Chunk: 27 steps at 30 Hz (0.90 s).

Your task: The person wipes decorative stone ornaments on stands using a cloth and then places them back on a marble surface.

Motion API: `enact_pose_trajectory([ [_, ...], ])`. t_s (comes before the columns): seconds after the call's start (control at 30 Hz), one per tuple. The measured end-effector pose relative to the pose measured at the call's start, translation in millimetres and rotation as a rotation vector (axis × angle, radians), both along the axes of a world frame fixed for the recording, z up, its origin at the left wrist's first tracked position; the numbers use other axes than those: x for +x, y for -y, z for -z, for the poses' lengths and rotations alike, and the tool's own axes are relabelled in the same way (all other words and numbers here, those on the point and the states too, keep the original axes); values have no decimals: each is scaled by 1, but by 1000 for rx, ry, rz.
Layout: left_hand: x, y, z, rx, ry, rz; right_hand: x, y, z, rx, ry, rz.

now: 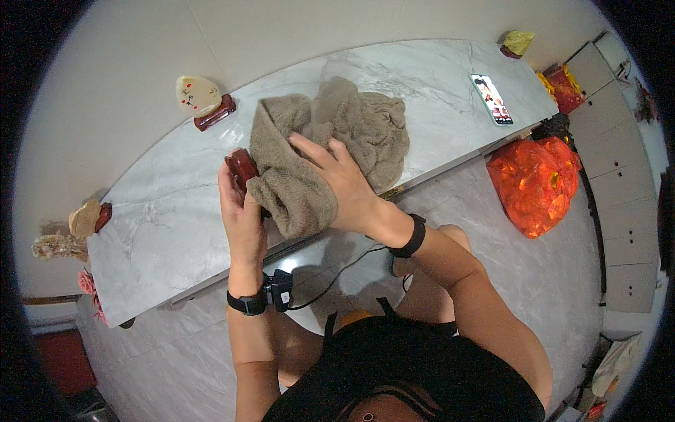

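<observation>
My left hand [240, 211] grips a dark red wooden stand [242, 170] at its left side, over the front part of a marble-patterned table [174, 195]. A brown towel [295, 195] is draped against the stand and hides whatever is beyond it. My right hand [343, 179] lies on the towel with its fingers spread and the fingertips pressed into a fold; whether it grips anything beneath cannot be seen. More bunched brown towel [374, 137] rests on the table just beyond my right hand.
Along the wall stand a pale stone on a red base [199, 97], a smaller tan stone [85, 219] and a yellow stone [518, 43]. A lit phone [492, 100] lies at the right. An orange-red bag [538, 184] is beyond the front edge; a black cable [337, 279] runs from my left wrist.
</observation>
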State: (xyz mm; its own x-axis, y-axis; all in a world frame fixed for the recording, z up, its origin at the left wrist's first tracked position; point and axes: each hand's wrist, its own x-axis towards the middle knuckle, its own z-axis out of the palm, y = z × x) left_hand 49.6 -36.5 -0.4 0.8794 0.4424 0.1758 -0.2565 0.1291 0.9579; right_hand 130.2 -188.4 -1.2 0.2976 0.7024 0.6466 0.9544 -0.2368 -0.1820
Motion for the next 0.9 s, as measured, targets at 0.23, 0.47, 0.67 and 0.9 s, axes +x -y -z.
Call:
enact_pose_trajectory([
  [0.23,5,-3,14,244,82,78,-2,4,-6,85,-74,21],
  [0.47,-3,11,-4,283,43,153,14,13,-6,36,-135,67],
  [0.67,-4,10,-3,292,62,212,30,25,-5,-48,-561,-53],
  [0.9,-3,2,7,-3,34,39,41,32,2,131,-806,-191],
])
